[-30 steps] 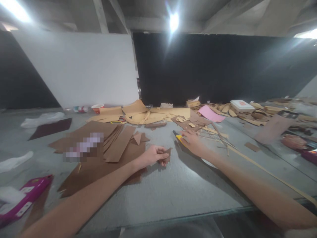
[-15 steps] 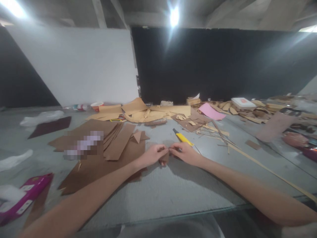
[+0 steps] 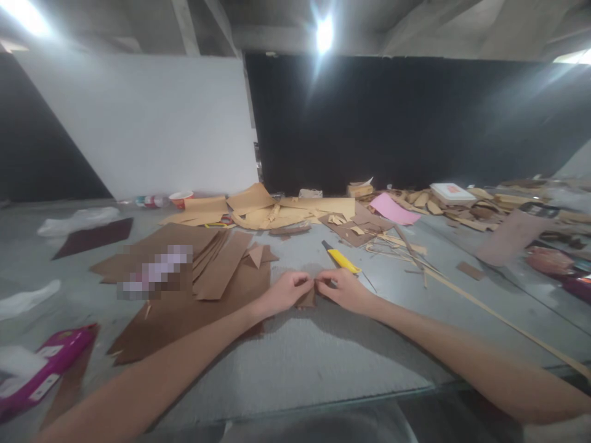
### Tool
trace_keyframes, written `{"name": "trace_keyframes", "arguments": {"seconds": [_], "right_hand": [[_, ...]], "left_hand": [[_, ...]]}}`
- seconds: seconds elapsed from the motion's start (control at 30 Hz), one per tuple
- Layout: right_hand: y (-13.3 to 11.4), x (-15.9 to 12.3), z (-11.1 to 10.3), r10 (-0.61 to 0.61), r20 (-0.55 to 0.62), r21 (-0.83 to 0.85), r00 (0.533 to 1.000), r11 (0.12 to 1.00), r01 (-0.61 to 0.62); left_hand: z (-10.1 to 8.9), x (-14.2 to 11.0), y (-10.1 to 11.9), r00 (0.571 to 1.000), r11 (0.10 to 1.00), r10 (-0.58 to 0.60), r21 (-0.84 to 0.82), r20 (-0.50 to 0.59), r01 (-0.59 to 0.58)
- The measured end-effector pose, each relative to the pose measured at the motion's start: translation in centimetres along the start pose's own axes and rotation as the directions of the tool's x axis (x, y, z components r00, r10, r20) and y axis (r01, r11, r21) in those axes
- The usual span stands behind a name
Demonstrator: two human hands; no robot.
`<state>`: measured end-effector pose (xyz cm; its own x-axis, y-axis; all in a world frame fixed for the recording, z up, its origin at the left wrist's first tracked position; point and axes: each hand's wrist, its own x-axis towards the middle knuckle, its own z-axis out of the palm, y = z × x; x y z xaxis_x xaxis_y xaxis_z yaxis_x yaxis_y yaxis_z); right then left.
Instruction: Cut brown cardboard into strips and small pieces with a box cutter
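A small piece of brown card (image 3: 306,299) is pinched between my two hands, low over the grey table. My left hand (image 3: 287,290) grips its left side, with the fingers closed. From the right, my right hand (image 3: 345,291) pinches the card's edge, its fingertips almost meeting those of the left. Part of the card is hidden behind the fingers. Just beyond my right hand lies a yellow utility knife (image 3: 342,258) with a dark end. Brown card sheets and strips (image 3: 221,271) are piled to the left of my left hand.
Tan card offcuts (image 3: 268,212) run along the back. Thin strips (image 3: 401,246) and a pink sheet (image 3: 394,210) lie at the right, near a white box (image 3: 451,194). At the left are a magenta object (image 3: 60,363) and crumpled white plastic (image 3: 78,221). The table's front edge (image 3: 360,399) is close.
My right hand has let go of the utility knife, leaving it on the table, and moved in to the brown card. Over the last half second both hands stay almost in place.
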<state>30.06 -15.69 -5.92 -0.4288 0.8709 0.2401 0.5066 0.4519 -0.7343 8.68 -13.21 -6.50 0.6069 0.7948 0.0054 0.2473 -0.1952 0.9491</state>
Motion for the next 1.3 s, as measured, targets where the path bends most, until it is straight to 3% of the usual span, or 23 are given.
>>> {"name": "trace_keyframes", "arguments": {"seconds": [0.2, 0.33, 0.47, 0.7, 0.83, 0.9, 1.0, 1.1, 1.2, 1.3], "right_hand": [[-0.1, 0.0, 0.5, -0.103, -0.041, -0.16, 0.994, 0.982, 0.095], [0.4, 0.2, 0.8, -0.254, -0.073, -0.375, 0.964, 0.903, 0.21], [1.5, 0.7, 0.0, -0.288, -0.09, -0.476, 0.953, 0.853, 0.213], [4.1, 1.7, -4.2, -0.113, -0.211, -0.536, 0.971, 0.844, -0.018], [4.9, 1.5, -5.8, -0.053, -0.368, -0.713, 0.928, 0.657, -0.245], [4.8, 1.4, -5.7, -0.062, -0.394, -0.738, 0.917, 0.616, -0.275], [3.5, 1.4, -4.3, -0.071, -0.258, -0.62, 0.963, 0.777, -0.109], [1.4, 1.1, -2.2, -0.079, -0.115, -0.328, 0.99, 0.944, 0.038], [-0.1, 0.6, -0.7, -0.098, -0.047, -0.147, 0.994, 0.985, 0.09], [-0.4, 0.2, 0.0, -0.068, -0.058, -0.068, 0.996, 0.996, 0.064]], "left_hand": [[0.0, 0.0, 0.2, 0.999, 0.996, 0.046, 0.083, -0.019, -0.044], [0.0, 0.1, 0.2, 0.999, 0.996, 0.038, 0.086, -0.002, -0.037], [-0.2, 0.0, 0.2, 0.997, 0.99, 0.082, 0.113, 0.01, -0.083], [-0.3, 0.0, -0.2, 0.995, 0.995, -0.011, -0.096, 0.099, 0.021], [-0.2, 0.0, -0.4, 0.997, 0.992, 0.005, -0.125, 0.078, 0.005], [-0.1, -0.1, -0.4, 0.997, 0.991, 0.0, -0.131, 0.072, 0.01], [0.0, -0.2, -0.2, 0.998, 0.988, -0.011, -0.156, 0.059, 0.02], [0.1, -0.3, -0.1, 0.999, 0.984, -0.007, -0.175, 0.04, 0.014], [0.1, -0.4, 0.0, 1.0, 0.985, 0.002, -0.173, 0.027, 0.003], [0.1, -0.4, 0.1, 1.0, 0.988, -0.003, -0.157, 0.019, 0.005]]}}
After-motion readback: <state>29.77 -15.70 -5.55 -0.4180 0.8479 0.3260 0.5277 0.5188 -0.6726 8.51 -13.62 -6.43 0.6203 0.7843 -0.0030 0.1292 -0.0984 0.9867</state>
